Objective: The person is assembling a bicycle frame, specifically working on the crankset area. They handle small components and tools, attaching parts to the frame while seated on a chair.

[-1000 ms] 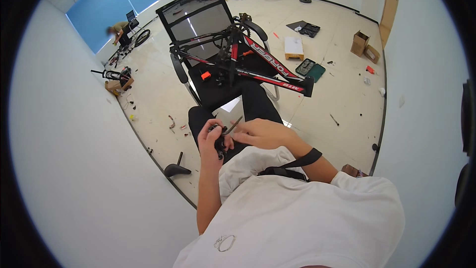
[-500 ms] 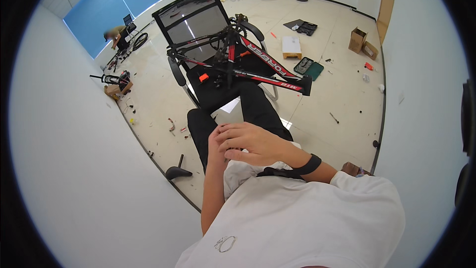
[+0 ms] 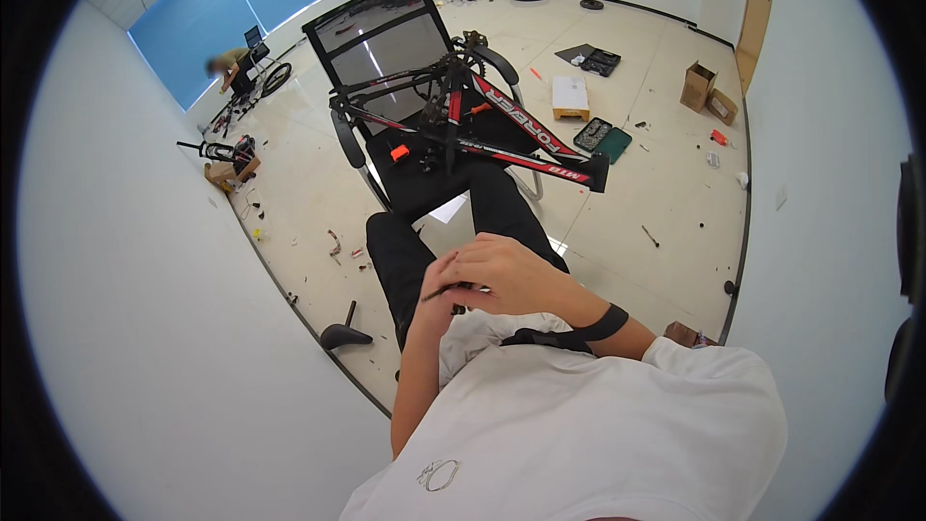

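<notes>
In front of my lap my hands meet around a small black part (image 3: 459, 309), mostly covered by fingers; its kind cannot be made out. My left hand (image 3: 434, 311) is closed on it from the left. Fingers of my right hand (image 3: 506, 273) curl over the top and grip it too. Beyond my knees a black and red bicycle frame (image 3: 526, 121) lies across a black mesh-backed chair (image 3: 410, 188), its crank and chainring near the backrest. On the seat, left of the frame, sits a small orange object (image 3: 399, 152).
A saddle with its post (image 3: 345, 336) lies at the left wall. To the right are an open green tool case (image 3: 603, 138), a white box (image 3: 570, 96) and cardboard boxes (image 3: 698, 85). Another person (image 3: 230, 66) bends over bicycle parts at far left. Small parts dot the floor.
Both hands have shifted slightly right and turned, so the black part shows more between the fingers. The view has tipped a little; the frame and chair stay put.
</notes>
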Available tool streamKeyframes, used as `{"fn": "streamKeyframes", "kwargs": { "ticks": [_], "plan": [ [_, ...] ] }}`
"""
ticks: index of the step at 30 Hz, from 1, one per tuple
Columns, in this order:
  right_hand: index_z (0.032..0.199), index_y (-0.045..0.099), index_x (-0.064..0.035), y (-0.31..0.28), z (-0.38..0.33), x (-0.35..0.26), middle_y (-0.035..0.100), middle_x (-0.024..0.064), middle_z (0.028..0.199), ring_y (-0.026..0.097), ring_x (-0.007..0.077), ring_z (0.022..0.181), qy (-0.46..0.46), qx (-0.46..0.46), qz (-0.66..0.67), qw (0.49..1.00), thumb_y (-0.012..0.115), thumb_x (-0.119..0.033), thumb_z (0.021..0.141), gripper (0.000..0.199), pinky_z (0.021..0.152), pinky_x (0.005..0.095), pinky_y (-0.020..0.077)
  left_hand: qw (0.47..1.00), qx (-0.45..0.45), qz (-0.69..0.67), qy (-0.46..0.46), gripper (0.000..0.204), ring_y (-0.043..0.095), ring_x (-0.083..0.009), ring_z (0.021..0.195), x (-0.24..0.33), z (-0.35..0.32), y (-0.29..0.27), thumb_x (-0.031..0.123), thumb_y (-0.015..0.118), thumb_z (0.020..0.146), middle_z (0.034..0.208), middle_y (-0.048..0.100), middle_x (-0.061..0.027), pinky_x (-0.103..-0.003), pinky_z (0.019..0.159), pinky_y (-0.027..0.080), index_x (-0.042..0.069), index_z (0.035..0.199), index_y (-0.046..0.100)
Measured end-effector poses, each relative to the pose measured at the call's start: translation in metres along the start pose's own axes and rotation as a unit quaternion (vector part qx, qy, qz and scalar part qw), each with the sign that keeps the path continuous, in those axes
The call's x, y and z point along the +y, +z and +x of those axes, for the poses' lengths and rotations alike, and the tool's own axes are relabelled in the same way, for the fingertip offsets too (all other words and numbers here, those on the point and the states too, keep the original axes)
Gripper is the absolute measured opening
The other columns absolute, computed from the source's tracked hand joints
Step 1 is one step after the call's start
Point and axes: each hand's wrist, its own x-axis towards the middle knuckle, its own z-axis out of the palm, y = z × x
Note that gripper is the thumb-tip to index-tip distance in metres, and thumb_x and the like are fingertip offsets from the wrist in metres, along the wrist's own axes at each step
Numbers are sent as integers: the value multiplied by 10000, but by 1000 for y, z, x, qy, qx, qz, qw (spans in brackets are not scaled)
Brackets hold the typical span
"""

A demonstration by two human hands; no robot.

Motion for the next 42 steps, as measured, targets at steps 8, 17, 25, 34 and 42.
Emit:
{"fn": "streamKeyframes", "kwargs": {
  "ticks": [8,17,25,34,42],
  "plan": [
    [1073,594,-15,-17,-4,15,628,43,673,569,79,573,205,74,199,955,610,-43,860,216,575,236,467,983,-130,-15,-133,182,467,-112,456,18,-5,8,170,507,934,586,514,-44,-251,418,346,1,928,573],
    [1044,655,8,18,-20,75,522,-20,641,410,30,461,347,119,509,779,576,-113,930,184,394,194,300,970,-200,6,-141,230,454,-110,470,28,-8,11,218,522,924,605,522,-53,-250,439,354,-3,954,582],
    [976,646,49,119,-105,190,659,109,939,627,160,821,468,-18,506,724,579,-185,896,256,699,263,514,961,-124,34,-244,187,454,-114,470,-10,2,9,239,524,923,610,537,-51,-250,420,325,66,916,593],
    [1008,600,24,113,-107,189,607,86,833,599,177,768,467,23,637,613,558,-198,922,241,695,288,494,960,-117,31,-252,197,437,-115,434,-20,6,8,254,535,905,578,532,-62,-246,408,329,66,891,591],
    [1118,584,0,73,-106,179,619,138,923,569,282,821,285,271,853,344,490,-515,876,577,719,382,451,975,-89,76,-188,137,470,-90,463,-33,8,18,179,599,887,607,553,-24,-237,443,359,42,893,599]
  ]
}}
